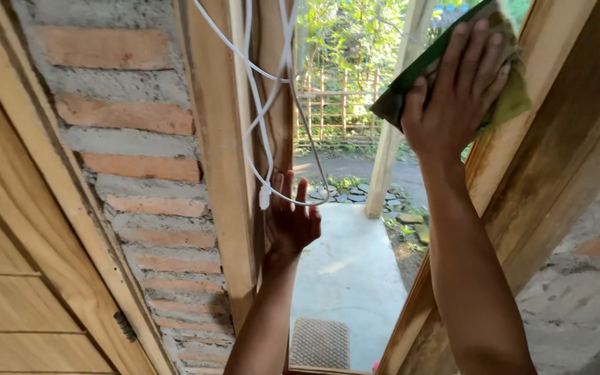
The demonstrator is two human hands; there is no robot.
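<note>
Right hand is spread flat, fingers together, pressing a green cloth against the slanted wooden door frame at the upper right of the head view; the cloth is folded, with its dark green edge poking out to the left of the thumb and a paler, yellowish corner showing past the little finger. It is pinned under the palm rather than gripped in a fist.

Left hand is raised lower down, palm open and fingers apart, resting against the inner edge of the other wooden door post (whether the fingertips curl round that edge I cannot tell). A white cable hangs in loops down this post, and its small white plug end dangles just beside the left thumb.

Left of the post stands a rough wall of red bricks set in grey mortar, and beyond that a panelled wooden door with a dark hinge. Through the opening lie a concrete path, a woven doormat, a bamboo fence and green foliage.
</note>
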